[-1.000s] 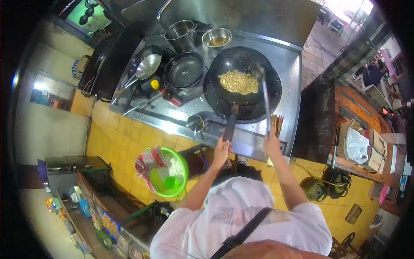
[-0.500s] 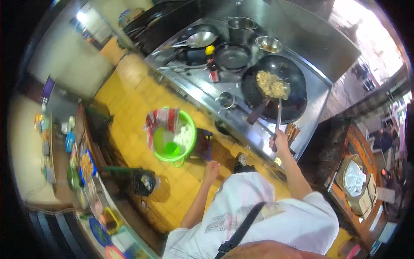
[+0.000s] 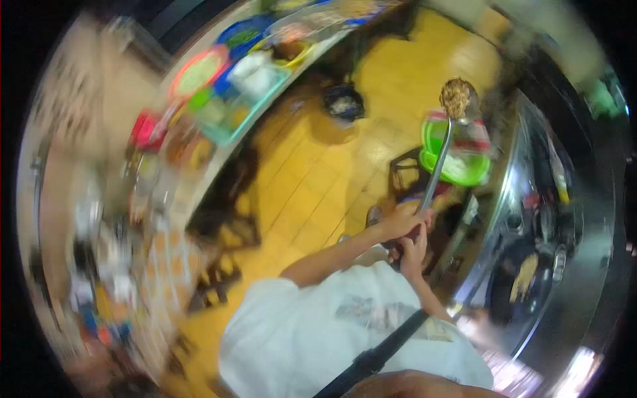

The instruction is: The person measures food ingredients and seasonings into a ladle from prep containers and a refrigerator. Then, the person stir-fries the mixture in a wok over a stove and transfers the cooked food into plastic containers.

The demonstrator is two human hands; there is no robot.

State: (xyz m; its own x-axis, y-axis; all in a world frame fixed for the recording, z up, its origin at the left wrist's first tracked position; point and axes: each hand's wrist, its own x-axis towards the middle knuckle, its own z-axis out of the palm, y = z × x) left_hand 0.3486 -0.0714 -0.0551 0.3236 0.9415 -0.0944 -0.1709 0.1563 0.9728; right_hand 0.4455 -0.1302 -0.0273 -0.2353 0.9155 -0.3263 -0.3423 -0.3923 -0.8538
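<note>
A long-handled ladle [image 3: 437, 176] points away from me, with browned, chopped-looking food [image 3: 454, 99] heaped in its bowl. Both my hands are closed round the lower part of the handle. My left hand [image 3: 403, 221] grips it higher up, and just below it my right hand [image 3: 414, 249] has hold of the end. Beyond the ladle's bowl is the yellow tiled floor, and a green tub [image 3: 468, 174] with a red and white cloth lies partly behind it. To the right, a dark wok [image 3: 499, 286] on the stove still has some food [image 3: 524, 278] in it.
On the left a long counter [image 3: 265, 109] carries a blue plate [image 3: 242, 36], a pink-rimmed tray [image 3: 199, 71] and other blurred containers. A dark bin [image 3: 344, 103] stands on the tiles [image 3: 318, 179]. The steel stove edge [image 3: 494, 219] runs along the right.
My view has swung left, away from the stove. The ladle has come out of the wok with food in it. My left hand, free before, now also holds its handle.
</note>
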